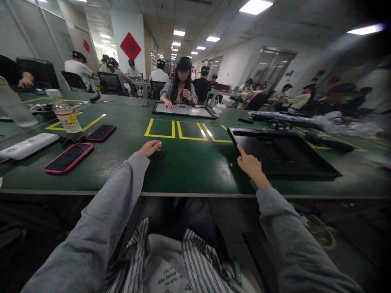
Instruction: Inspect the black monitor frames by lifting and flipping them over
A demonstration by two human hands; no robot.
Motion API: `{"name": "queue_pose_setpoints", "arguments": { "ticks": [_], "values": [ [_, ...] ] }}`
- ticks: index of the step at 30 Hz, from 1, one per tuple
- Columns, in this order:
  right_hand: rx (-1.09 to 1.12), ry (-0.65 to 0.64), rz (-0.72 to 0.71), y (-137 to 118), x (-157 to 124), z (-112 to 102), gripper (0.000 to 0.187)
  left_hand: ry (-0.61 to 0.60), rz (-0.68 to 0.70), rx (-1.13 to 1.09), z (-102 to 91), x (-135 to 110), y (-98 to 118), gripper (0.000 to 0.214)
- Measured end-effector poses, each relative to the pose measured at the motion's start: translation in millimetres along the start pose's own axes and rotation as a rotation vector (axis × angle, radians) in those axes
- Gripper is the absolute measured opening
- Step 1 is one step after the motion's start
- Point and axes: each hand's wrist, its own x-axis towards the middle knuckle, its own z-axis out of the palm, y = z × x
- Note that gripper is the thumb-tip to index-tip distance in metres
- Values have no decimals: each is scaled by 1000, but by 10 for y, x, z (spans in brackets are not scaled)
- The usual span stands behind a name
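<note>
A large black shallow panel [293,152], which looks like the back cover of a flat screen, lies at the right of the green table [189,171]. My right hand [251,166] is at its left edge, index finger stretched toward the rim and the other fingers bent; whether the fingertip touches I cannot tell. Left of centre, my left hand [151,148] rests on or just above the bare tabletop, fingers loosely stretched and holding nothing. Yellow tape outlines [160,136] mark the table just beyond my hands.
Two red-cased phones [69,158], a white device [29,146] and a drink bottle [67,116] are at the left. Across the table a person [180,87] works over a framed flat panel [186,110]. Clear plastic wrap [330,122] and a dark tool [330,142] lie at the right.
</note>
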Motion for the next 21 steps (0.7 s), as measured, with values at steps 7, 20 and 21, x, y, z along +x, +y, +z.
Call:
{"name": "queue_pose_setpoints", "arguments": {
  "ticks": [7,20,21],
  "values": [
    [27,-73,133,861,319,200,68,-17,54,93,-10,15,-65,51],
    [91,-33,169,1090,307,302,67,0,79,140,26,-38,29,47],
    [88,-28,176,1081,294,288,67,1,79,137,30,-40,32,47]
  ]
}}
